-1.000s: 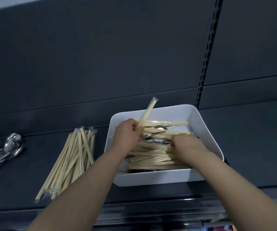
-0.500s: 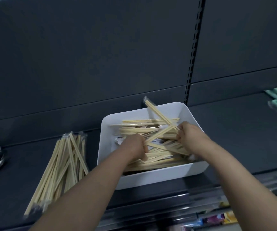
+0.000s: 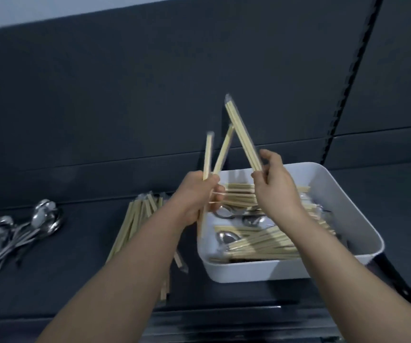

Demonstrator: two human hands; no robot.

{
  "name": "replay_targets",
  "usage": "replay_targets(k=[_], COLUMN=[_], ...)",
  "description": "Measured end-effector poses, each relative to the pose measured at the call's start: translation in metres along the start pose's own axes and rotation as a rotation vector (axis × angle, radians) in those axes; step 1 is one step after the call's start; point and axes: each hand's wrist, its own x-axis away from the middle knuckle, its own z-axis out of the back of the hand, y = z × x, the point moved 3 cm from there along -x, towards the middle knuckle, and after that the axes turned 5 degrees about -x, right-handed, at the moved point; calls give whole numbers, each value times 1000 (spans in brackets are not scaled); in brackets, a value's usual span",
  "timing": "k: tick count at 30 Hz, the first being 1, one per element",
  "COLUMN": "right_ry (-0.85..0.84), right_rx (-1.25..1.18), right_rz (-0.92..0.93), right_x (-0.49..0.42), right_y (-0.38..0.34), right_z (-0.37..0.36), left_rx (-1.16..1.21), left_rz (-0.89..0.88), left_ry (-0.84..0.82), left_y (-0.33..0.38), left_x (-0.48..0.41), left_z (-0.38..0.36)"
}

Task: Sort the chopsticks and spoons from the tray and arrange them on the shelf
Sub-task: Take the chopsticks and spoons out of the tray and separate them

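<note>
**Chopsticks held up over the tray's rear edge**

The left hand (image 3: 199,194) grips two chopstick sets (image 3: 220,157) in a fist. The right hand (image 3: 273,184) pinches a third set (image 3: 242,134), and the tips lean together above the white tray (image 3: 261,271). Loose chopsticks (image 3: 261,246) and tray spoons (image 3: 226,237) lie inside it. On the dark shelf (image 3: 63,280) to the left lie the sorted chopstick pile (image 3: 135,226), a bare strip, then the spoon pile (image 3: 13,233).

Readable text: none in view.
White rectangular plastic tray (image 3: 261,272): no legible print on its wall.
Wrapped pale wooden chopsticks (image 3: 242,134): wrappers blurred, no lettering readable.
Shiny metal spoons (image 3: 43,216): no legible marks.
</note>
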Motion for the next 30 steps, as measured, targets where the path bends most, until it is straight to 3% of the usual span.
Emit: replay_targets(k=[5, 9, 16, 20, 23, 30], right_ry=[-233, -382, -548, -710, -633, -346], right_rx=[58, 197, 430, 638, 692, 721], right_rz=[54, 64, -35, 27, 112, 240], right_x=[18, 36, 58, 67, 65, 44], right_y=[-26, -38, -48, -44, -49, -41], right_z=[-81, -136, -191, -203, -196, -139], left_rx=[63, -24, -439, -667, -783, -720], left_rz=[53, 105, 146, 116, 83, -113], left_ry=[221, 259, 249, 249, 287, 304], left_y=[-36, -73, -114, -118, -115, -76], left_x=[3, 7, 12, 9, 9, -1], left_z=[69, 116, 163, 168, 168, 122])
